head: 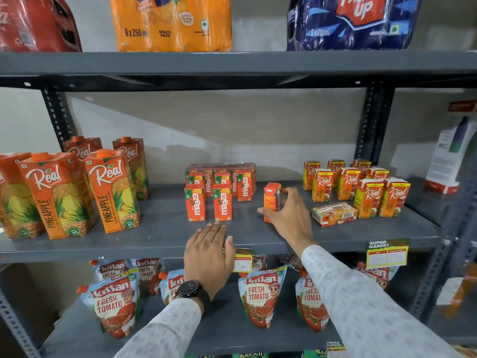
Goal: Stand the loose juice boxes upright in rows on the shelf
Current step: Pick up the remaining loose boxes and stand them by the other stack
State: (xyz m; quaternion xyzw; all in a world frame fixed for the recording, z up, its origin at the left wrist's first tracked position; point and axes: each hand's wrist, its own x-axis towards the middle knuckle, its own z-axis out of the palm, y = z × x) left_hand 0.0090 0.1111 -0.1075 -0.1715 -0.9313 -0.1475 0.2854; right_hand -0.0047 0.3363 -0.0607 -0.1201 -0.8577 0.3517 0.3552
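My right hand (289, 215) grips a small orange juice box (271, 196), which stands upright on the grey middle shelf (160, 228) to the right of the Maaza rows. Several small Maaza boxes (221, 202) stand upright in rows at the shelf's centre. My left hand (209, 251), a watch on its wrist, rests flat on the shelf's front edge with nothing in it. To the right, several small Real boxes (369, 197) stand in rows, and one Real box (334, 214) lies flat on its side in front of them.
Tall Real pineapple cartons (111, 192) fill the shelf's left part. Bottle multipacks (173, 24) sit on the shelf above. Kissan tomato pouches (260, 295) stand on the shelf below. Price tags (387, 254) hang on the front edge. A steel upright (374, 125) rises at the back right.
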